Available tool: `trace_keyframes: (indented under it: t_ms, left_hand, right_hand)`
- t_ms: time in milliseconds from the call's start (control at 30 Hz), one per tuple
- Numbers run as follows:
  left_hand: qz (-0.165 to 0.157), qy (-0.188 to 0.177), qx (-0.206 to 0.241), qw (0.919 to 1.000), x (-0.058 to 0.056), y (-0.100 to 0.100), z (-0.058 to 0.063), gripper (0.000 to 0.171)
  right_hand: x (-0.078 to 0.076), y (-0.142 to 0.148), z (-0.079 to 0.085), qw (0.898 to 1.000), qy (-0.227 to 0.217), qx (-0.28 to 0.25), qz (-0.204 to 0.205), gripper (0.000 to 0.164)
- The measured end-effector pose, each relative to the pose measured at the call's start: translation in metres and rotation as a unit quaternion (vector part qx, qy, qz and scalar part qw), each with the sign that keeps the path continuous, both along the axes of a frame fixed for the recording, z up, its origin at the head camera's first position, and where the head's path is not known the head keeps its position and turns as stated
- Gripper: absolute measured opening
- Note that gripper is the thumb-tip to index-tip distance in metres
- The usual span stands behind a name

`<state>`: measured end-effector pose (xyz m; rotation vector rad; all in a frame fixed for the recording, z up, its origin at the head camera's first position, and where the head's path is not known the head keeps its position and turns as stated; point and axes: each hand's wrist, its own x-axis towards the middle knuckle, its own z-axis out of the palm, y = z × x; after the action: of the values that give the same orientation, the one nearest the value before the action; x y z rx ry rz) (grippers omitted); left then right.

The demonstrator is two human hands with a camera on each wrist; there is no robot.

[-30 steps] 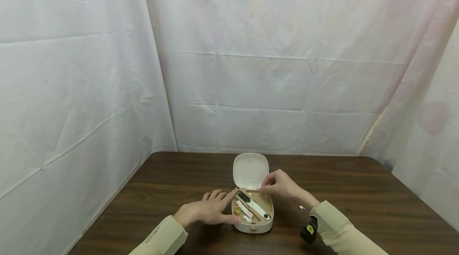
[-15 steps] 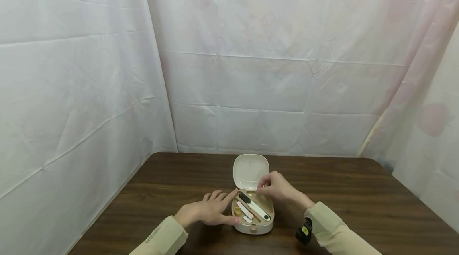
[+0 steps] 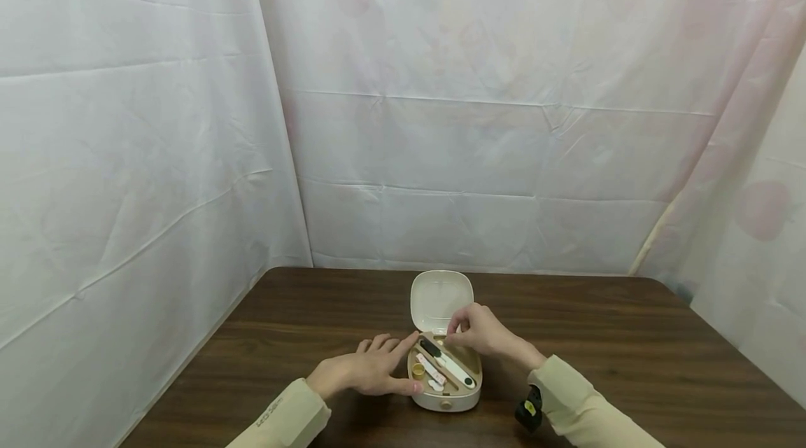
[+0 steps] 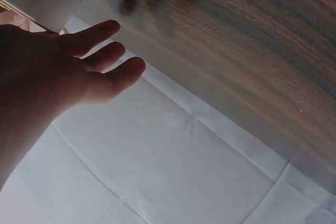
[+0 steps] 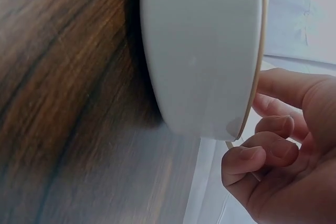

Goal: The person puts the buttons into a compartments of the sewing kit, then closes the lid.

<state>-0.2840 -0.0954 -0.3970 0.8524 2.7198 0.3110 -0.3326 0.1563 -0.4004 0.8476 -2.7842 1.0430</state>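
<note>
A small white box (image 3: 431, 402) stands on the table, its lid (image 3: 437, 297) tipped up at the back. In its beige inner tray (image 3: 464, 350) lie a white tool with a black end (image 3: 456, 369), a pink-and-white strip (image 3: 430, 368), a gold ring-shaped piece (image 3: 418, 370) and a white cloud-shaped piece (image 3: 435, 385). My left hand (image 3: 371, 369) spreads its fingers along the box's left side, index and thumb at the rim. My right hand (image 3: 483, 331) reaches over the tray's back, thumb and index together, other fingers curled; I cannot tell whether it pinches something.
The dark wooden table (image 3: 604, 336) extends on both sides of the box. Pale cloth curtains (image 3: 415, 126) hang behind the table and at the left and right. A black wrist device (image 3: 530, 409) sits under my right sleeve.
My right hand has moved slightly left along the back of the tray, near the lid's hinge. The left hand and the box have stayed in place.
</note>
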Motion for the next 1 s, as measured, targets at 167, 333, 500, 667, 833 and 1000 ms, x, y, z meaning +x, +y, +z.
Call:
trace_keyframes:
  t_ms: [167,333,500,667,833,1000]
  left_hand:
    - [-0.005,-0.007,0.0,1.0,0.0022,-0.0002,0.005,0.092]
    - [-0.004,-0.009,-0.002,1.0,0.0016,-0.0001,0.0052,0.092]
    - [0.004,-0.003,-0.002,1.0,0.0024,0.0013,0.0027,0.09]
    - [0.004,-0.001,-0.004,1.0,0.0026,0.0019,0.0019,0.09]
    - [0.006,0.003,-0.004,1.0,0.0029,0.0028,0.002,0.09]
    - [0.008,0.004,-0.002,1.0,0.0028,0.0032,0.0015,0.09]
  right_hand:
    - [0.0009,-0.0026,-0.0001,1.0,0.0,0.008,-0.011,0.01]
    - [0.0024,-0.0041,0.0004,1.0,0.002,0.005,-0.013,0.012]
    - [0.0031,-0.0051,0.0,1.0,0.007,0.006,-0.017,0.013]
    - [0.0025,-0.0057,-0.001,1.0,0.014,0.013,-0.025,0.014]
    - [0.0022,-0.006,-0.0023,0.999,0.026,0.016,-0.029,0.016]
    - [0.0024,-0.0064,-0.0037,0.999,0.033,0.015,-0.026,0.016]
